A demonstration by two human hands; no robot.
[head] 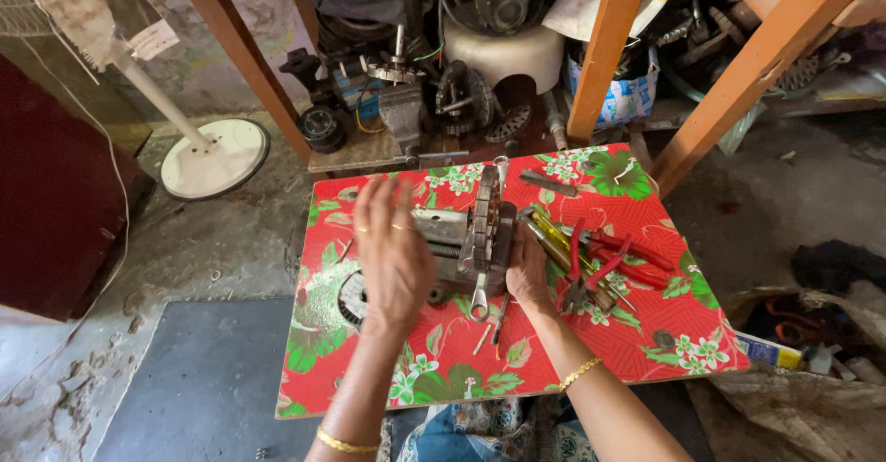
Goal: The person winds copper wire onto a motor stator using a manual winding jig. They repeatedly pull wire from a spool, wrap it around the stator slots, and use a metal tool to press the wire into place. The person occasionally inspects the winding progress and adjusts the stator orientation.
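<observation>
Under my 2 hands on the bench (646, 342) sits a metal motor block (466, 240). My left hand (392, 254) hovers spread over its left side, holding nothing; my right hand (528, 273) presses its right edge, grip unclear. I judge I'm steadying it; a wrench (480, 291) waits. Red pliers (600, 264) lie right. Block's left is hidden.

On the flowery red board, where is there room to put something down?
Free: the near edge of the board below both hands, and the near right corner past the coin. Crowded: the middle, with the metal motor part, and the red pliers beside it.
</observation>
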